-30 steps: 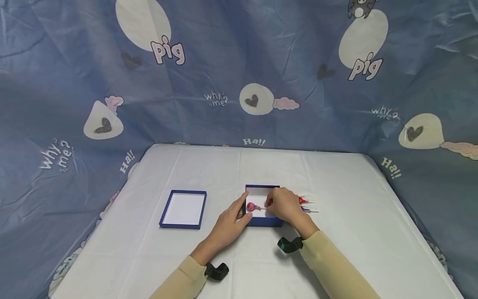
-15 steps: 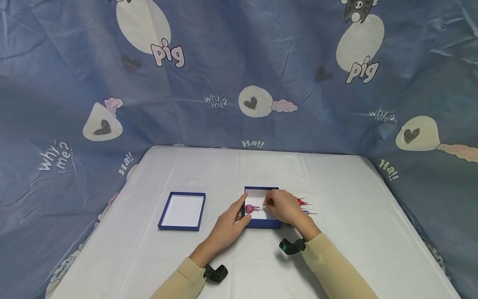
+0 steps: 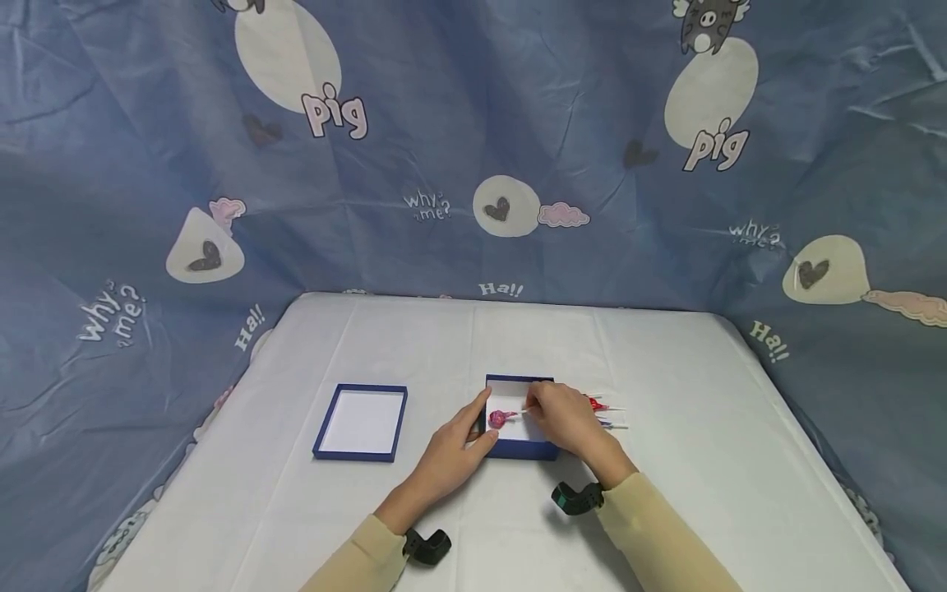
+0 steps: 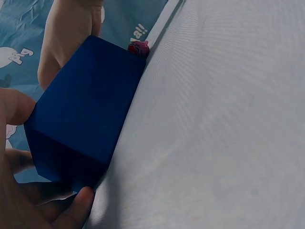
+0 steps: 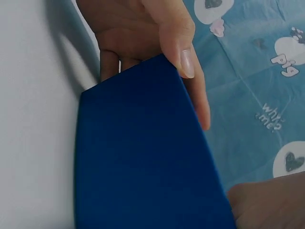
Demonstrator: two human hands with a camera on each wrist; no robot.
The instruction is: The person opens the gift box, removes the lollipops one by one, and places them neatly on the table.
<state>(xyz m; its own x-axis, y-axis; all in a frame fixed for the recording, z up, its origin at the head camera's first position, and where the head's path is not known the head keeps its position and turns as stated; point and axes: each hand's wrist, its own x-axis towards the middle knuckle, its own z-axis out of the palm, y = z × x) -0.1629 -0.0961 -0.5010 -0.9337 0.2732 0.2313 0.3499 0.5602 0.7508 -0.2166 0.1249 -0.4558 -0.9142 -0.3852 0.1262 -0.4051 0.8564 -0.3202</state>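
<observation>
A blue box with a white inside stands open on the table. My left hand grips its left side; in the right wrist view the thumb of the left hand lies on the box's corner and the fingers reach along the wall. Inside the box lies a pink lollipop, its head toward the left wall. My right hand reaches over the right wall and pinches the lollipop's white stick; the fingertips are partly hidden. The left wrist view shows the outer wall of the box.
A blue-rimmed white lid lies left of the box, inside facing up. Just right of the box are several more lollipops, partly hidden by my right hand. A white cloth covers the table; a blue printed curtain hangs behind.
The lollipop in the box has shifted and turned slightly under my right fingers. My left hand keeps its place on the box. The head view has tilted a little.
</observation>
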